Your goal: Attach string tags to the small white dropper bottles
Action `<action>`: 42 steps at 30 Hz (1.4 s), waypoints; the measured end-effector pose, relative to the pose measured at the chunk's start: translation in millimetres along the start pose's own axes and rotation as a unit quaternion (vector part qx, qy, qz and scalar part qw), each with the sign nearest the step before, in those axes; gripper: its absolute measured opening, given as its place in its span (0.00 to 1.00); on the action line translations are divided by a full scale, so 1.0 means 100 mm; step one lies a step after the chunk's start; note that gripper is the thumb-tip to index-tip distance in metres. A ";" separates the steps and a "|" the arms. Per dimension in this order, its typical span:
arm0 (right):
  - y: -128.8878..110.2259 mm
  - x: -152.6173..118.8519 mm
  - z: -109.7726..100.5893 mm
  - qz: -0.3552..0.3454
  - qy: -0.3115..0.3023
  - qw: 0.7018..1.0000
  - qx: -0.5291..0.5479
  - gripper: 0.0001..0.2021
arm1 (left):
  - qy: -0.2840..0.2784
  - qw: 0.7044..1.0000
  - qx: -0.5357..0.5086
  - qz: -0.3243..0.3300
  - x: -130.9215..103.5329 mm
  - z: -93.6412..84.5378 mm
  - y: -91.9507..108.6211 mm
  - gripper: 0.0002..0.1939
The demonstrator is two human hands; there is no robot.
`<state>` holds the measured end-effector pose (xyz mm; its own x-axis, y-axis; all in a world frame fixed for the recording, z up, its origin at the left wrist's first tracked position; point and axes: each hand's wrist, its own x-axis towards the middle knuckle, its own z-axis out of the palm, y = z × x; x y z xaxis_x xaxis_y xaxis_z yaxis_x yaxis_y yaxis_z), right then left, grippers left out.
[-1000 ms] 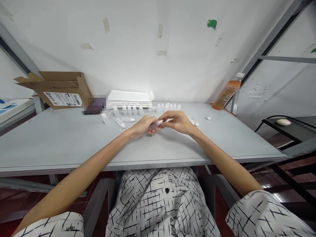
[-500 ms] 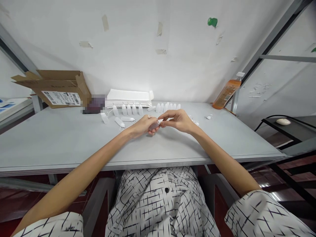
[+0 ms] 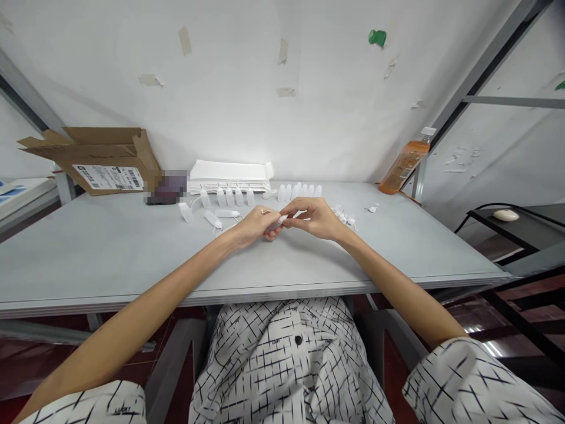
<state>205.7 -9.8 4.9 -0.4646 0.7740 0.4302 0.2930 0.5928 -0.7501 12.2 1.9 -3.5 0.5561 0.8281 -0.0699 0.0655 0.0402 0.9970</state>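
My left hand [image 3: 253,227] is closed around a small translucent plastic squeeze bottle [image 3: 274,225], mostly hidden by the fingers. At the bottle's top end, the thumb and fingertips of my right hand [image 3: 314,218] pinch a small white cap [image 3: 283,219]. How firmly the cap sits is hidden. Just behind my hands stands a group of similar bottles without visible caps [image 3: 299,191]. To their left is a row of bottles with thin tips [image 3: 229,196]. Other bottles lie flat, such as a capped one [image 3: 213,219]. Small white caps [image 3: 348,220] are heaped right of my right hand.
An open cardboard box [image 3: 106,159] stands at the back left beside a blurred dark object [image 3: 166,188]. White flat packaging [image 3: 232,174] lies against the wall. An orange drink bottle [image 3: 405,165] leans at the back right. A loose white piece [image 3: 371,209] lies on the grey table [image 3: 110,253].
Both hands stay together at the bottle's top. My right fingers have shifted slightly left and closer round the cap, and more of the cap heap shows. The view has shifted slightly.
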 end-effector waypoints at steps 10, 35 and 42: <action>0.05 0.00 0.06 -0.112 0.014 0.990 -0.082 0.06 | 0.010 1.000 -0.006 0.014 0.02 0.00 -0.02 0.08; 0.09 0.01 -0.04 -0.049 0.002 0.997 -0.065 0.09 | -0.066 0.997 -0.028 0.010 0.03 -0.08 -0.04 0.10; 0.10 0.03 -0.06 -0.013 0.080 0.996 -0.048 0.09 | -0.043 0.997 0.050 0.048 0.01 -0.12 0.03 0.10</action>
<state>212.9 -0.2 1.5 -0.3363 0.7796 0.5284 0.3657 0.6251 -0.6896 3.2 9.8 -0.5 0.6326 0.7743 0.0187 0.0886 -0.0962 0.9914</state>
